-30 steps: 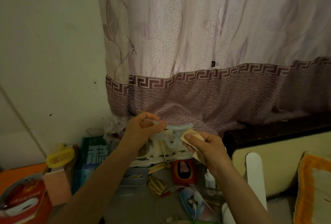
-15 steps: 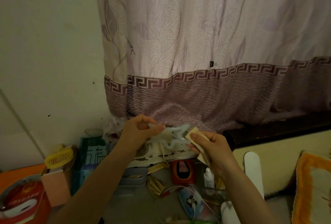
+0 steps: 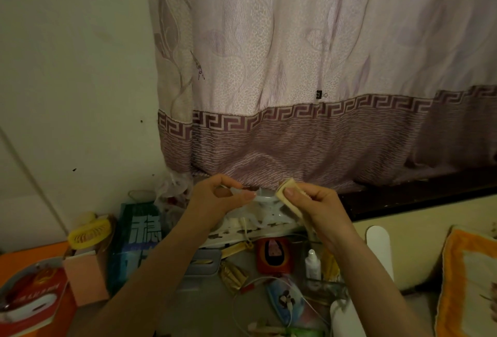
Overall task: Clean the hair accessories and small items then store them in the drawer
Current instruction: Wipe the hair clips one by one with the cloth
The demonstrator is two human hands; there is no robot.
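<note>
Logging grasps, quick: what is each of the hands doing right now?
Left hand: pinches the pale translucent hair clip.
Right hand: pinches a folded beige cloth against the clip.

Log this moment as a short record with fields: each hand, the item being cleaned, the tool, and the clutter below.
left hand: pinches one end of the pale hair clip
right hand: pinches the folded cloth against the clip
item: pale hair clip, translucent, held in the air between both hands
tool: folded cloth, beige
below: yellow mini fan, pink box, white dropper bottle
drawer: not in view
</note>
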